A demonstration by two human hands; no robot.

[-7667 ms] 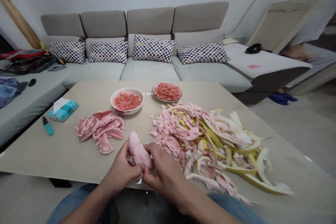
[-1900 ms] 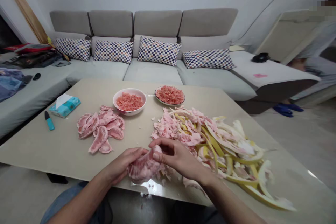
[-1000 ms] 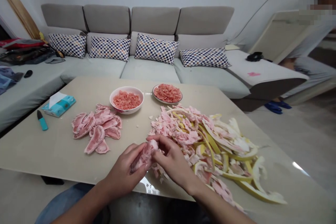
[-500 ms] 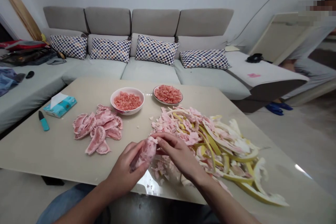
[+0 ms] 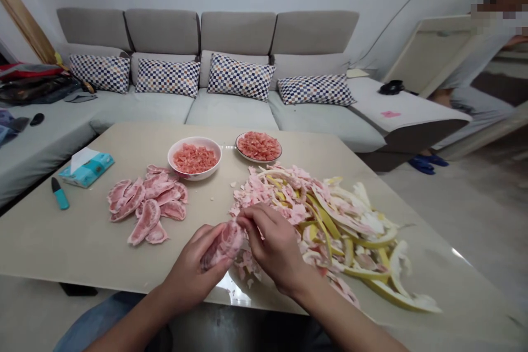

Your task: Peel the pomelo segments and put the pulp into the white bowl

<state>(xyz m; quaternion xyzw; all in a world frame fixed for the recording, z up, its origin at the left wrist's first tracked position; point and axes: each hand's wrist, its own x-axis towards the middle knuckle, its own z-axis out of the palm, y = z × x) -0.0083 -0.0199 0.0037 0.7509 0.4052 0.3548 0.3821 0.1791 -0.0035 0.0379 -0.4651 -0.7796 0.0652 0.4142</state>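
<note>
A pink pomelo segment [image 5: 223, 245], still in its pale membrane, lies in my left hand [image 5: 190, 269], whose fingers and thumb close round it. My right hand [image 5: 274, 247] pinches at the segment's upper right end with thumb and forefinger, apparently on its membrane. Under and beyond my right hand spreads a heap of pomelo peel and pith [image 5: 330, 225], yellow, white and pink. Several unpeeled segments [image 5: 150, 198] lie in a pile left of my hands. Behind them stand a white bowl [image 5: 194, 177] and a dark-rimmed plate [image 5: 239, 152], both filled with red pulp.
On the table's left side are a blue tissue pack [image 5: 88, 169] and a small knife with a turquoise handle [image 5: 60, 196]. A grey sofa [image 5: 231, 113] with checkered cushions runs along the far side. Another person [image 5: 478, 102] is at the far right.
My right hand has turned and its fingers have curled into a tighter pinch at the segment's end. My left hand keeps its hold. The whole view has shifted slightly.
</note>
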